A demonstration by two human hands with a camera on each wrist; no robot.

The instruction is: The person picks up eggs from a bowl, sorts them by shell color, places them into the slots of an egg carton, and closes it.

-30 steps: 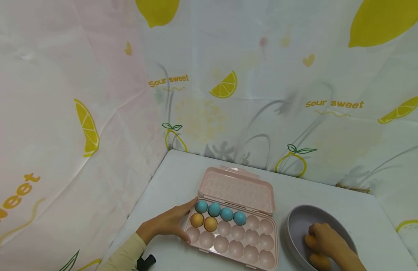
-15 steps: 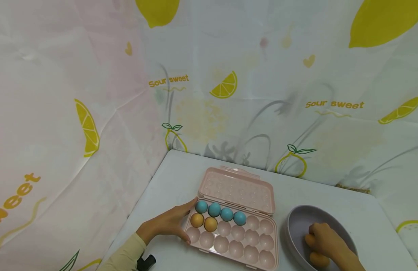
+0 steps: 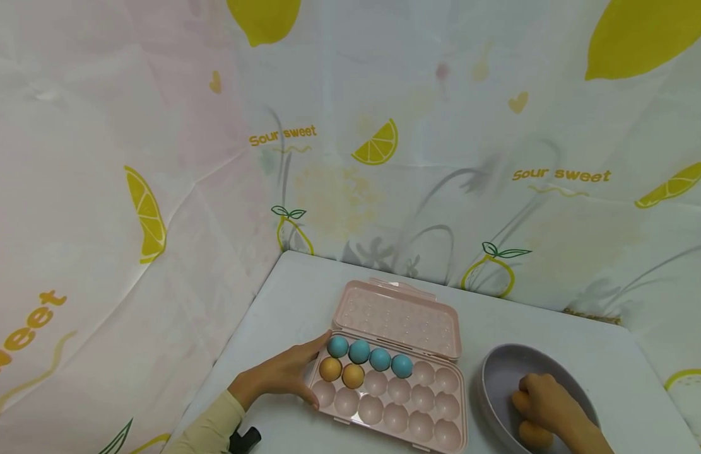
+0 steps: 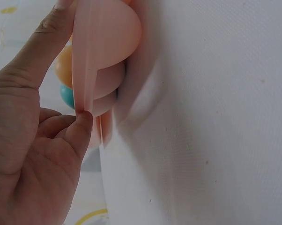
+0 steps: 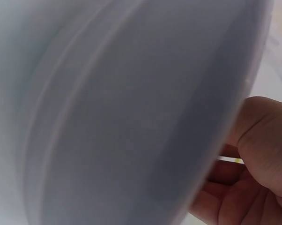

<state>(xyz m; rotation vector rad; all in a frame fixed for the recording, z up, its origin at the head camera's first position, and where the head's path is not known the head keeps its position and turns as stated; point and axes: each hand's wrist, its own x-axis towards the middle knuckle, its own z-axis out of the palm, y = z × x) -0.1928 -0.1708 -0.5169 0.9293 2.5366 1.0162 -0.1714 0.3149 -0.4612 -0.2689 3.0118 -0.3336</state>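
Pink plastic egg box [image 3: 395, 417] on white bench [image 3: 305, 290]; four round blue eggs [image 3: 359, 351] in back row, two round orange eggs [image 3: 353, 376] before them. Round grey bowl [image 3: 498, 375] right, brown eggs [image 3: 535, 435] inside.

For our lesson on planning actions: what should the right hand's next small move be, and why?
Probably, the right hand should lift the orange egg at its fingertips out of the bowl. Its fingers look curled on that egg, the left hand grips the open tray, and a vacant hollow sits beside the row's two orange eggs.
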